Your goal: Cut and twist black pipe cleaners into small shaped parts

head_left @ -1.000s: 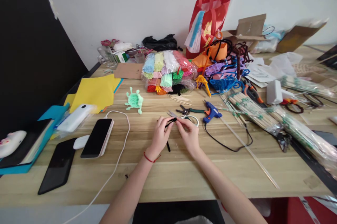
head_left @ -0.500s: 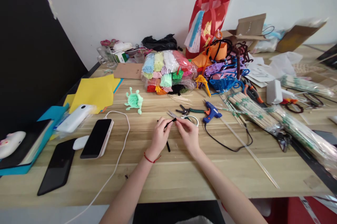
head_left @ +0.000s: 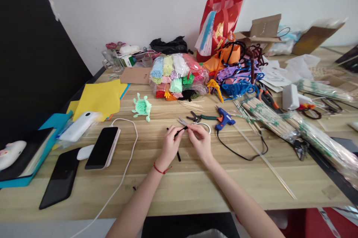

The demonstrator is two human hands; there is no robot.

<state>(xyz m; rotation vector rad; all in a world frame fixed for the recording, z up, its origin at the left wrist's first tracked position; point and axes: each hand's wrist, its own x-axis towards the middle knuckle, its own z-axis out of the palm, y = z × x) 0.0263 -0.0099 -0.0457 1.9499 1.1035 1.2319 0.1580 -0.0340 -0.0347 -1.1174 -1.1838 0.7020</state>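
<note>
Over the wooden table (head_left: 192,187), the left hand (head_left: 167,145) has thumb and fingers pinched narrow on a thin black strip (head_left: 181,131), and the right hand (head_left: 200,143) pinches its other end, fingertips nearly together; just beyond lie scissors (head_left: 182,121), partly covered by the right hand, then a blue glue gun (head_left: 225,119), farther back a bagged colourful bundle (head_left: 175,69)

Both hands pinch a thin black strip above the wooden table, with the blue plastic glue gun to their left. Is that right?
Not quite. In the head view, the left hand and right hand pinch the thin black strip above the wooden table, but the blue plastic glue gun lies to their right, not left.
</note>
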